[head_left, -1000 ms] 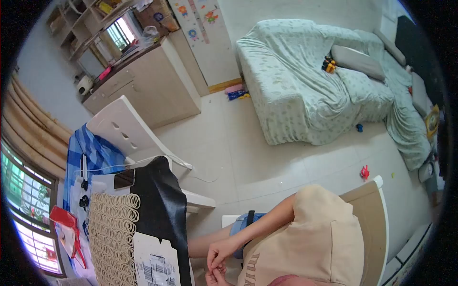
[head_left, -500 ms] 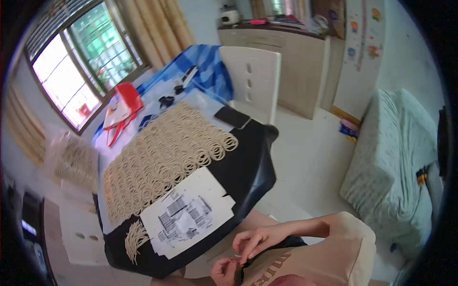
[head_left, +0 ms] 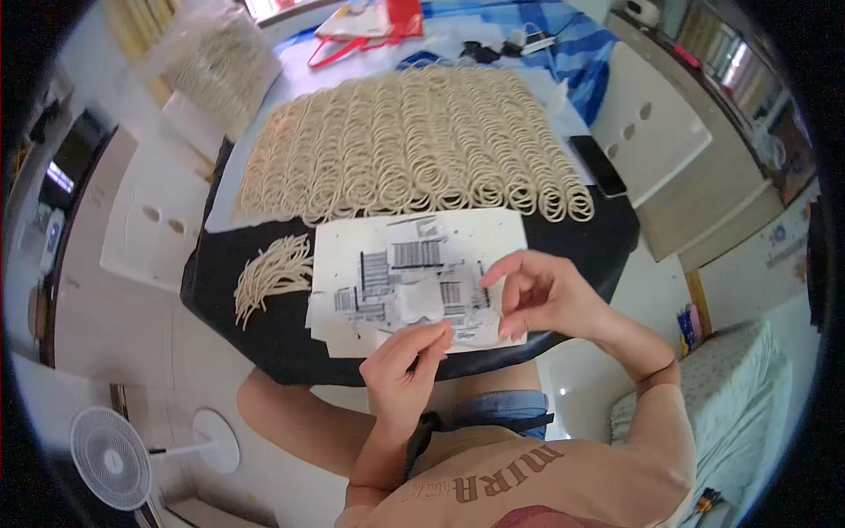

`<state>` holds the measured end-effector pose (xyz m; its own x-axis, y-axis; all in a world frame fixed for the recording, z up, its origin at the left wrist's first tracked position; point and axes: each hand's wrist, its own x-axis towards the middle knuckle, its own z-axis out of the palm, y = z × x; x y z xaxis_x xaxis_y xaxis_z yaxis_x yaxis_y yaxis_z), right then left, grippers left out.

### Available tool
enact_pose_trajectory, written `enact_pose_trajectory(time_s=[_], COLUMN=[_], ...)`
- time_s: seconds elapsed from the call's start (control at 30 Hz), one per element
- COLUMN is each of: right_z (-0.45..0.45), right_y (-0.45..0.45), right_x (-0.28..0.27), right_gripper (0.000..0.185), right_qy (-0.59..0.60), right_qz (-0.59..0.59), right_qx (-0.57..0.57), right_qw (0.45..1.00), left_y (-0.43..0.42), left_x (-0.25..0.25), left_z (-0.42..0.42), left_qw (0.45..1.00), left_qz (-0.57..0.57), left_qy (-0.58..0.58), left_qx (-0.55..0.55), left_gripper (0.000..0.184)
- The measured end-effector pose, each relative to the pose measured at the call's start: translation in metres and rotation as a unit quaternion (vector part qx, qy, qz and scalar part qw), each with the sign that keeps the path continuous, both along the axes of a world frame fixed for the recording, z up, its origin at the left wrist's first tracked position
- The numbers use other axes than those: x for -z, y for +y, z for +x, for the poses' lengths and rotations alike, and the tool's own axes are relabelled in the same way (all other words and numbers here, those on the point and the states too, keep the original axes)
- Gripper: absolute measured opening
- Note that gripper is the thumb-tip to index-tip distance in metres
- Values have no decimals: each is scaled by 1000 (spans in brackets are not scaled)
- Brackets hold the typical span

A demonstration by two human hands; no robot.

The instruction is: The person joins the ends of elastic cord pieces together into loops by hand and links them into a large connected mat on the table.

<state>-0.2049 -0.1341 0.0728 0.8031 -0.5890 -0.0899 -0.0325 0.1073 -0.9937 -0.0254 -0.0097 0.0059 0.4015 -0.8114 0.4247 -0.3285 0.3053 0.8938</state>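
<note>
Head view shows two hands at lower centre: the left hand [head_left: 403,374] pinched at the fingertips, on what, if anything, I cannot tell, the right hand [head_left: 554,299] with thumb and fingers apart, near one card [head_left: 337,246] at centre. One cord bundle [head_left: 271,273] lies left of it, below overlapping beige rings [head_left: 422,145] too many to count. Upper left, one clear bag [head_left: 211,66] holds beige pieces.

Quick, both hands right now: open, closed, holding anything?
Left hand: closed in a pinch; can't tell whether it holds anything.
Right hand: open, nothing visible in its grasp.
</note>
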Motion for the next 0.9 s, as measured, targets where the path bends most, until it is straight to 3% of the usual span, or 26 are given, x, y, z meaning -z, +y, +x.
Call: enact_pose_trajectory(time_s=[0.23, 0.5, 0.6, 0.9], right_z=[25, 60, 70, 75], right_y=[-34, -42, -48, -46], right_x=[16, 11, 11, 40], right_gripper=[11, 11, 13, 13], right_qy=[48, 79, 101, 68], right_qz=[-1, -40, -193, -361], right_qx=[-8, -120, -122, -109], right_qw=[999, 989, 968, 924], left_y=[-9, -4, -5, 0], left_x=[7, 12, 15, 24], left_z=[11, 22, 23, 30], left_qw=[995, 993, 992, 994], left_qz=[14, 30, 36, 53], left_qy=[-3, -40, -40, -42], left_qx=[-99, -109, -111, -87], left_gripper=[17, 17, 18, 17])
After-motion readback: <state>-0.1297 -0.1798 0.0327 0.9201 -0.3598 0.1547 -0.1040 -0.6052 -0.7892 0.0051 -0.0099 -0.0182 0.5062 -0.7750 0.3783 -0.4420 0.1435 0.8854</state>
